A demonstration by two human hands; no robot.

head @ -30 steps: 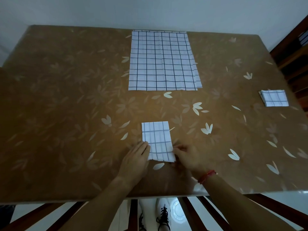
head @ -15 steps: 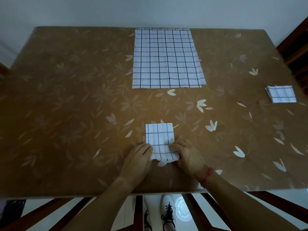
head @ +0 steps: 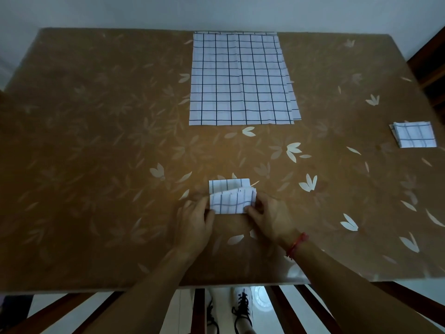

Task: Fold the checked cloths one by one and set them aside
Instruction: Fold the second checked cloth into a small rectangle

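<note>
The small checked cloth (head: 231, 202) is held between the two hands, its near half raised off the table (head: 96, 165) and turned over toward the far half, which lies flat just beyond the fingertips. Half a second ago it was seen lying flat as a longer strip, with only its near edge gripped. That edge has since been lifted and carried forward, so the strip now appears about half as deep. The left side of the raised flap is pinched between thumb and fingers by the left hand (head: 195, 220). The right side is pinched likewise by the right hand (head: 269, 218), on whose wrist a red cord (head: 297, 244) is worn. Well beyond both hands, at the far edge of the table, the stack of unfolded checked cloths (head: 240, 78) is laid flat, as before. Far out to the side of the right hand, a pile of folded cloths (head: 415, 138) is seen near the table's edge. Below the forearms, a pair of shoes (head: 240, 312) is visible past the near edge.
</note>
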